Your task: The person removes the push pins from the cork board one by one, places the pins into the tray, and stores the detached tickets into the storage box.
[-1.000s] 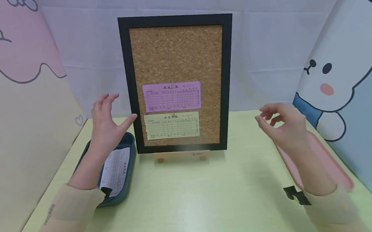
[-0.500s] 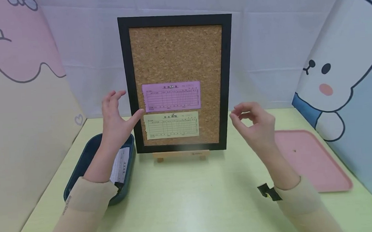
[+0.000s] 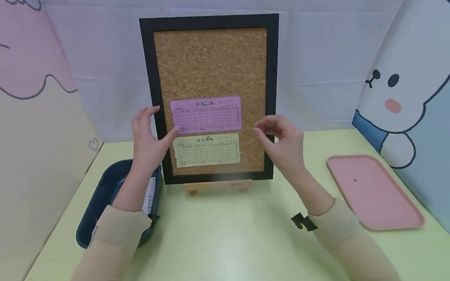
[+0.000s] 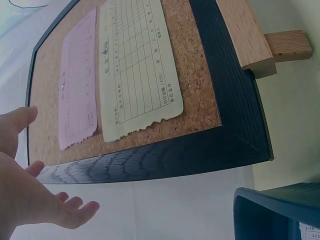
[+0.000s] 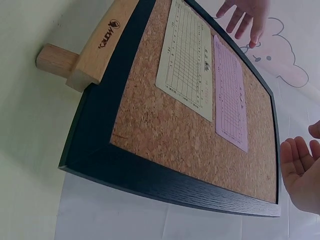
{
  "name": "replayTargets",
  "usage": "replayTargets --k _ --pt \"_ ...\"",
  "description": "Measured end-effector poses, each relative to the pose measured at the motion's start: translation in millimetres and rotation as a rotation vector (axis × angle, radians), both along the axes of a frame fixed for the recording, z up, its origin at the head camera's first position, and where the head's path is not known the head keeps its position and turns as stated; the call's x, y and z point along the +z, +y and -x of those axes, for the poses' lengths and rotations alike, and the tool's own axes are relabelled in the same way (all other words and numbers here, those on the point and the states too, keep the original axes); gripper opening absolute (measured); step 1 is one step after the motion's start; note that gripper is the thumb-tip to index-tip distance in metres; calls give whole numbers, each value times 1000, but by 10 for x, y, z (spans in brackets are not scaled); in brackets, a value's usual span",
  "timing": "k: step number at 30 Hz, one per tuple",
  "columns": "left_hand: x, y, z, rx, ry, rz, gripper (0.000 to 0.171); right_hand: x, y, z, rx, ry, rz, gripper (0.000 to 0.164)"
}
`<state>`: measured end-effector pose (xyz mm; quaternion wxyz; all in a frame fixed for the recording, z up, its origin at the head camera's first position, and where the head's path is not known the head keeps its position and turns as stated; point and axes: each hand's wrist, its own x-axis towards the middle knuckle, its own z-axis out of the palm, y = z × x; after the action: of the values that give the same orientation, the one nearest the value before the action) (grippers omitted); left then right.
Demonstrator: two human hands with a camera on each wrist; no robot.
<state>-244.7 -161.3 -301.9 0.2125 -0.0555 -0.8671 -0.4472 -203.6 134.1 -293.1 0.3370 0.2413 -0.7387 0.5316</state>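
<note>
Nearest: beige sleeves, left [image 3: 115,246] and right [image 3: 343,232], reaching forward over a pale green table [image 3: 224,248]. Dark blue tub [image 3: 85,217] on the left, partly behind the left forearm; printed paper [image 3: 149,196] lies inside. Pink tray [image 3: 383,195] flat on the right, small dark speck [image 3: 354,180] on it.

Farther: left hand [image 3: 147,130] raised at the board's left edge, fingers and thumb spread wide; thumb tip overlaps the purple slip's corner in the head view, contact cannot be told. Right hand [image 3: 285,141] before the right edge, thumb and fingers loosely curved toward each other, slim gap between tips.

Beyond: cork board [image 3: 212,64] in black frame [image 3: 209,22], upright on wooden stand [image 3: 218,185]. Purple slip [image 3: 208,118] sits just above a pale yellow-green slip [image 3: 208,152], both on the lower half, silver pins [image 3: 206,103] at their top middles. Left edges ragged.

Farthest: white cloth [image 3: 321,66], cartoon panels at both sides.
</note>
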Motion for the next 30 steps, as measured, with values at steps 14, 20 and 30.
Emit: replayTargets --k 14,20,30 --pt "12 63 173 -23 -1 -9 73 12 -354 238 -3 -40 -5 14" --pt "2 75 261 -28 -21 -22 72 -182 -374 589 -21 -4 -54 15" --pt "24 86 340 -4 4 -12 67 -145 -545 803 -40 22 -149 15"
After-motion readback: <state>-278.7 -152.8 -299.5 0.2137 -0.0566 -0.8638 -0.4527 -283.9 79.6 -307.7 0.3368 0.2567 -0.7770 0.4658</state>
